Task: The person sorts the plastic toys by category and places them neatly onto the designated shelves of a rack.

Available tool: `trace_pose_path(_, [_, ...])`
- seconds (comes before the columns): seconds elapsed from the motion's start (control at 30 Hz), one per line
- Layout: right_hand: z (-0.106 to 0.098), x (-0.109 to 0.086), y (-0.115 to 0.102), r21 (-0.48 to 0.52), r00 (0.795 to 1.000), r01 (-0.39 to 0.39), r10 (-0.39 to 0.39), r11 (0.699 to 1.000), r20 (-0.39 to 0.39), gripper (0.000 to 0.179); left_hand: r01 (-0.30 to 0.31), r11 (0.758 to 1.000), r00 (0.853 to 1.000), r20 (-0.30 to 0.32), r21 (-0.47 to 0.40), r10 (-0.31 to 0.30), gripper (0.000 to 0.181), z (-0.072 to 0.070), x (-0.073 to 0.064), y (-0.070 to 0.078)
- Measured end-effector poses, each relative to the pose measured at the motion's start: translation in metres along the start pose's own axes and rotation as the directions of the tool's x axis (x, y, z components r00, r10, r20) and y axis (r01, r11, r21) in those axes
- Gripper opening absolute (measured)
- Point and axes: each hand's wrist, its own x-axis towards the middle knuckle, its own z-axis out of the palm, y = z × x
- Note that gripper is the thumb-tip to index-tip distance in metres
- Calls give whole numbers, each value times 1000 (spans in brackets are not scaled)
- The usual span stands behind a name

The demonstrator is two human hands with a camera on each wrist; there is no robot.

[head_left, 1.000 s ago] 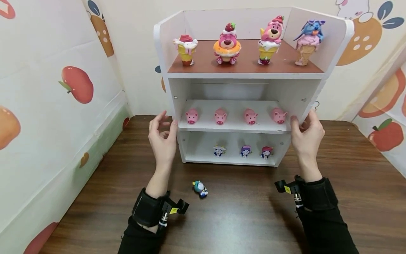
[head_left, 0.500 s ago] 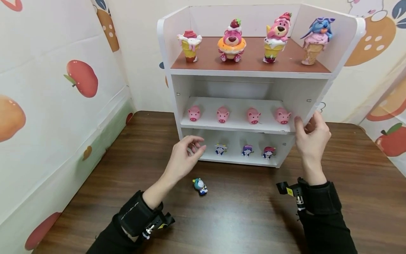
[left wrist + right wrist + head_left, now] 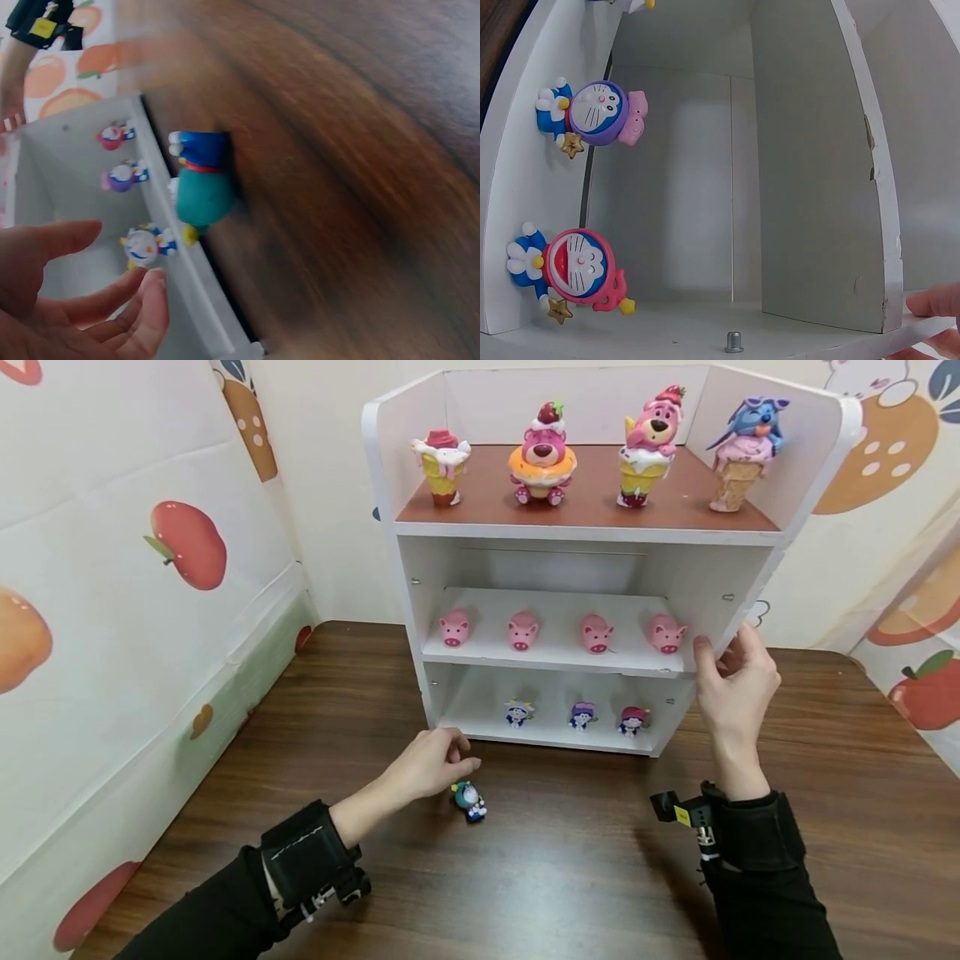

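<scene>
A small Doraemon figurine with a teal hood (image 3: 469, 802) lies on the wooden table in front of the white display shelf (image 3: 558, 533). My left hand (image 3: 429, 763) hovers just behind and left of it, thumb and fingers apart and holding nothing. In the left wrist view, a gap shows between the left hand (image 3: 97, 292) and the teal-hooded figurine (image 3: 204, 187). My right hand (image 3: 738, 706) grips the shelf's right side panel, its thumb at the front edge near the middle board. Only the tips of the right hand (image 3: 937, 315) show in the right wrist view.
Three Doraemon figurines (image 3: 581, 716) stand on the lowest level. Several pink pigs (image 3: 522, 631) line the middle board. Bear and ice-cream figures (image 3: 543, 464) stand on the brown top. Fruit-patterned wall covering (image 3: 112, 610) borders the table (image 3: 570, 868) on the left.
My left hand has left the shelf's left side and come down and forward to beside the teal-hooded figurine. The right hand keeps its grip on the side panel.
</scene>
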Motion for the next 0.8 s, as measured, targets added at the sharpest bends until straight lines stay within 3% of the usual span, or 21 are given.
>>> trace_pose_path(0.2, [0,0,0,-1,1000,0,0,1000,-2,32,108,992,984,134,71,-116,30,4,1,-4])
trace_pose_path(0.37, [0,0,0,2,1000,-4,4,1000,-1,33,133,989,970,198,61,-142,26,9,-1,-7])
trace_pose_path(0.53, [0,1,0,-4,1000,-10,10,1000,1,33,158,987,950,268,28,-159,37,13,-5,-7])
trace_pose_path(0.63, [0,0,0,-8,1000,-9,9,1000,1,33,147,989,950,274,31,-149,40,14,-6,-6])
trace_pose_path(0.8, [0,0,0,-5,1000,-10,10,1000,0,32,99,994,964,244,36,-105,29,14,-5,-5])
